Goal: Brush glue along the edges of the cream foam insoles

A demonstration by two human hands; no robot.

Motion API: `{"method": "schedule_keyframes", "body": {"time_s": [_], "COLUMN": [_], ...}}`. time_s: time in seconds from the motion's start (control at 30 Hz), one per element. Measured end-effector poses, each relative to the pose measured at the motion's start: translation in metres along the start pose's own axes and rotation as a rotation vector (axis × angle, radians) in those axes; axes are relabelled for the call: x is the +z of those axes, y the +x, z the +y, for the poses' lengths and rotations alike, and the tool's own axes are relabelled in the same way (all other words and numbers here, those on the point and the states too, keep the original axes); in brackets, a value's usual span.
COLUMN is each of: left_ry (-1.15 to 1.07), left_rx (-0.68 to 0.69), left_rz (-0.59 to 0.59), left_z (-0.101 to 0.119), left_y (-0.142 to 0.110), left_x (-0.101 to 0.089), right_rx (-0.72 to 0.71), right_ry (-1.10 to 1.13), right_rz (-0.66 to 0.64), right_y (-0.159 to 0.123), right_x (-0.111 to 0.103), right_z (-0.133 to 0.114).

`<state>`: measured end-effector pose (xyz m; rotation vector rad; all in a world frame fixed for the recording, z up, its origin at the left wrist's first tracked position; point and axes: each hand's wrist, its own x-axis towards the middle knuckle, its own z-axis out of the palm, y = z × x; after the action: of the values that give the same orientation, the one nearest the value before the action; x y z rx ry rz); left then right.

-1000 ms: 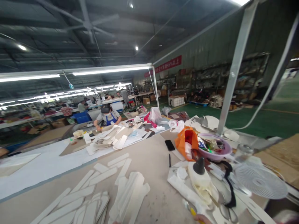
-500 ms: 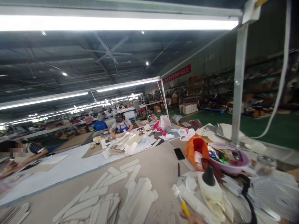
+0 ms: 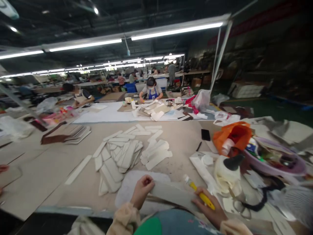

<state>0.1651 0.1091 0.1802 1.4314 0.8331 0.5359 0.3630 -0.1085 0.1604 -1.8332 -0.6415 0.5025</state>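
My left hand (image 3: 143, 191) pinches the left end of a long grey strip (image 3: 174, 193) at the near edge of the table. In my right hand (image 3: 211, 209) is a brush with a yellow handle (image 3: 204, 198), its pale bristles pointing up and left. The right fingers are also at the strip's right end, though I cannot tell how firmly they hold it. Under the strip lies a whitish rounded sheet (image 3: 127, 186). Just beyond are a heap of pale elongated pieces (image 3: 114, 156) and a smaller pile of whitish pieces (image 3: 156, 153).
To the right stand a cream container with a black cone top (image 3: 227, 173), an orange bag (image 3: 231, 135) and a purple basin (image 3: 290, 166) full of odds and ends. A black phone (image 3: 205, 134) lies farther back. Co-workers sit across the table, and another person's hand (image 3: 3, 169) shows at left.
The view has tilted down and swung left. My left hand and the grey strip have come into sight, and my right hand, still holding the brush, shows more fully.
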Motion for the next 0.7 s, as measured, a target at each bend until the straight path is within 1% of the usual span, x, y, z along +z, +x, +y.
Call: {"method": "schedule_keyframes", "body": {"time_s": [0.1,0.2,0.27,0.33,0.4,0.47,0.57,0.7], "left_ry": [-0.184,-0.36,-0.454,-0.492,-0.377,-0.174,0.046,0.269], "left_rx": [-0.211,-0.372,-0.424,-0.432,-0.409,-0.385,-0.374,-0.344], "left_rz": [0.073,0.085,0.064,0.05,0.089,0.172,0.275,0.325], "left_z": [-0.028,-0.054,-0.066,-0.074,-0.081,-0.087,-0.093,-0.096], "left_y": [-0.015,-0.033,-0.042,-0.045,-0.043,-0.035,-0.017,0.012], "left_x": [-0.001,-0.001,-0.001,-0.003,-0.007,-0.012,-0.019,-0.026], "right_rx": [-0.041,-0.026,-0.029,-0.062,-0.091,-0.089,-0.061,-0.071], "right_ry": [-0.053,-0.121,-0.154,-0.169,-0.175,-0.191,-0.225,-0.269], "right_rz": [-0.071,-0.1,-0.111,-0.128,-0.14,-0.14,-0.144,-0.174], "right_y": [0.0,0.003,0.006,0.01,0.014,0.018,0.026,0.038], "right_x": [0.003,0.004,0.007,0.012,0.017,0.023,0.031,0.041], "right_z": [0.009,0.017,0.02,0.024,0.029,0.034,0.041,0.048]}}
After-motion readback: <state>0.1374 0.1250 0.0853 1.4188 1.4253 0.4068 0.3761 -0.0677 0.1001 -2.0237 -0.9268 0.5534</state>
